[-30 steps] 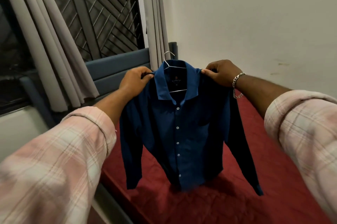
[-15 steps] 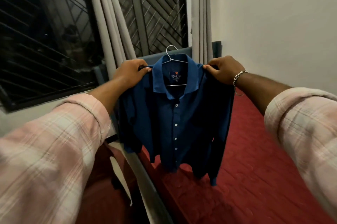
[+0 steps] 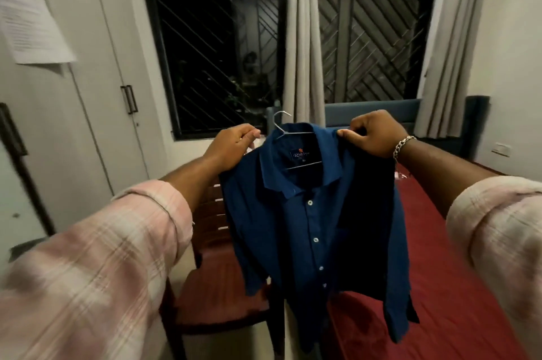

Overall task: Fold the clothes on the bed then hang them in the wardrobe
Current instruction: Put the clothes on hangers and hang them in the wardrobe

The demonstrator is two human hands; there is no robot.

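A dark blue buttoned shirt point(image 3: 311, 227) hangs in the air on a thin metal hanger point(image 3: 281, 123), its hook showing above the collar. My left hand point(image 3: 231, 148) grips the shirt's left shoulder and my right hand point(image 3: 372, 136) pinches its right shoulder. The sleeves hang down, the right one reaching low over the red bed point(image 3: 457, 286). The white wardrobe point(image 3: 96, 89) stands at the left, its doors closed, a black handle on one.
A dark wooden chair point(image 3: 211, 286) with a red seat stands between bed and wardrobe, below the shirt. Barred dark windows point(image 3: 220, 45) with grey curtains point(image 3: 302, 45) fill the far wall. A sheet of paper point(image 3: 29, 22) hangs at the upper left.
My view has swung left, away from the bed, bringing the chair and the wardrobe into sight. Both hands still hold the shirt on its hanger by the shoulders.
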